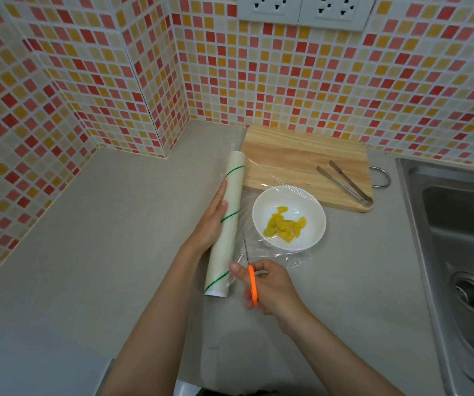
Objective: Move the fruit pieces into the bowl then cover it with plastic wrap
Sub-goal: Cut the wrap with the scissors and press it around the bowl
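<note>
A white bowl [313,224] on the grey counter holds several yellow fruit pieces [284,228]. A clear sheet of plastic wrap [275,252] stretches from the roll over the bowl. The white roll of plastic wrap [228,221], marked with green lines, lies just left of the bowl. My left hand [211,221] rests on the roll's left side with straight fingers. My right hand [267,284] grips orange-handled scissors [252,284]; their thin blades point up into the wrap between roll and bowl.
A wooden cutting board [293,155] sits behind the bowl with metal tongs [344,182] lying on it. A steel sink [458,238] fills the right side. Tiled walls close the back and left, with sockets [304,8] above.
</note>
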Demonstrator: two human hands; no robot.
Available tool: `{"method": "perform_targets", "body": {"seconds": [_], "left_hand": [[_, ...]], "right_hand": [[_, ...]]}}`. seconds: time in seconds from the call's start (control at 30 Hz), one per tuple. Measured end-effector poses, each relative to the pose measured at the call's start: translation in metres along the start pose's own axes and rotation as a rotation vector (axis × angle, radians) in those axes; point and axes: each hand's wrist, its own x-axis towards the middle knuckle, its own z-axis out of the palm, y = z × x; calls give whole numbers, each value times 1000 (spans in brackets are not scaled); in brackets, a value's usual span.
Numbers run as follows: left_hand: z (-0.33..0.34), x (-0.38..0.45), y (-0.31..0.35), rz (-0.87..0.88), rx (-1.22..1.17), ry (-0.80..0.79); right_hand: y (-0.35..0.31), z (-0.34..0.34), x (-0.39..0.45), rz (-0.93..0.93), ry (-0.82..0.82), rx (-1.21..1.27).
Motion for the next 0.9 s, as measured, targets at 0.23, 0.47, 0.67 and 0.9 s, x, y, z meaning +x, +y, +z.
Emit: {"method": "perform_targets", "body": {"seconds": [0.23, 0.47, 0.67, 0.9], "left_hand": [[-3, -2, 3, 1, -50, 6], [-6, -5, 5, -5, -67, 19], [-11, -9, 7, -18, -79, 18], [-12, -12, 10, -8, -79, 24]], "right_hand": [[-14, 4, 4, 17, -29, 12], [-24, 11, 10, 9, -53, 9], [-33, 14, 17, 4, -63, 35], [-47, 9, 29, -28, -67, 72]]}}
